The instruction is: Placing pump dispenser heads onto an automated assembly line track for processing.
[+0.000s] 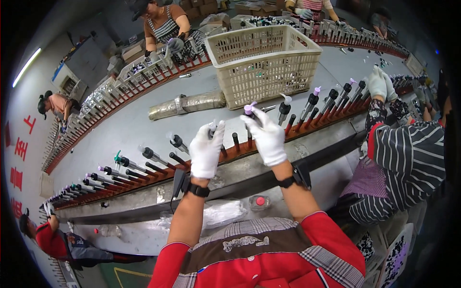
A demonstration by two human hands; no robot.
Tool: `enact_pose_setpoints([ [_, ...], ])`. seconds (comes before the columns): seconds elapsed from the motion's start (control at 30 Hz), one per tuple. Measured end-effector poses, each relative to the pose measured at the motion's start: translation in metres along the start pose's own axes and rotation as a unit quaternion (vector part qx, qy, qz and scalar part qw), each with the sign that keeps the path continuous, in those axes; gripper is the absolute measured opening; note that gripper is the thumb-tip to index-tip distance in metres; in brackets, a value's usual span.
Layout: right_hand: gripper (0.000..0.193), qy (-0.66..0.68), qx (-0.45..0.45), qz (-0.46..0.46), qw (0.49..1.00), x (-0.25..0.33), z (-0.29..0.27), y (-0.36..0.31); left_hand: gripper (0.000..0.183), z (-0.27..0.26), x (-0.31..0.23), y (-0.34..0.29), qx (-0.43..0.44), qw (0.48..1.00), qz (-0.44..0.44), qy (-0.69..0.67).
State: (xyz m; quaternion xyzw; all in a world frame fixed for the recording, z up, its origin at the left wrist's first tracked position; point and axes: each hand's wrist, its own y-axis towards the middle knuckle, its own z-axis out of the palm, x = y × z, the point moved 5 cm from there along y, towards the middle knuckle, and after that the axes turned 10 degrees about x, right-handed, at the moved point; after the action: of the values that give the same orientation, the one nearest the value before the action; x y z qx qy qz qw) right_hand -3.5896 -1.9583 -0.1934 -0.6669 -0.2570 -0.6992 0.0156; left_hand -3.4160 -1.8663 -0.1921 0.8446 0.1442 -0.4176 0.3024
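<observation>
My left hand (pixel 205 152), in a white glove, is closed around a pump dispenser head with a pale top (pixel 212 127) at the row of pegs. My right hand (pixel 267 140), gloved too, grips a pump head with a purple top (pixel 248 110). Its fingers cover most of the dark collar. Between the hands a bare dark peg (pixel 236 142) stands on the brown rail. Left of my left hand, a black-collared pump (pixel 178 142) sits on its peg. Beyond my right hand stands another pump with a white nozzle (pixel 285 108).
A cream plastic crate (pixel 269 72) stands on the grey table ahead. Beside it lies a taped, wrapped roll (pixel 186 105). Pegs with pumps curve away to both sides. A co-worker in a striped top (pixel 408 158) works close on my right. A small red-capped bottle (pixel 260 202) lies below the ledge.
</observation>
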Motion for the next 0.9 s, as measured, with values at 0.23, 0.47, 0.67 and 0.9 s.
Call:
enact_pose_setpoints([
  [0.23,0.027,0.040,-0.239,-0.045,0.969,-0.027,-0.089,-0.038,0.036,-0.006,-0.018,-0.055,0.126,0.989,-0.083,0.008],
  [0.47,0.022,0.083,-0.126,0.005,0.989,-0.055,-0.085,0.064,0.052,0.075,-0.086,0.025,0.188,0.942,-0.073,-0.268],
  [0.67,0.019,-0.047,-0.073,0.048,0.995,-0.042,-0.037,0.060,0.044,0.085,-0.030,0.058,0.141,0.920,-0.094,-0.355],
  [0.9,0.031,0.017,-0.014,0.069,0.997,-0.035,0.006,0.053,0.052,0.036,-0.013,0.020,0.075,0.914,-0.068,-0.393],
])
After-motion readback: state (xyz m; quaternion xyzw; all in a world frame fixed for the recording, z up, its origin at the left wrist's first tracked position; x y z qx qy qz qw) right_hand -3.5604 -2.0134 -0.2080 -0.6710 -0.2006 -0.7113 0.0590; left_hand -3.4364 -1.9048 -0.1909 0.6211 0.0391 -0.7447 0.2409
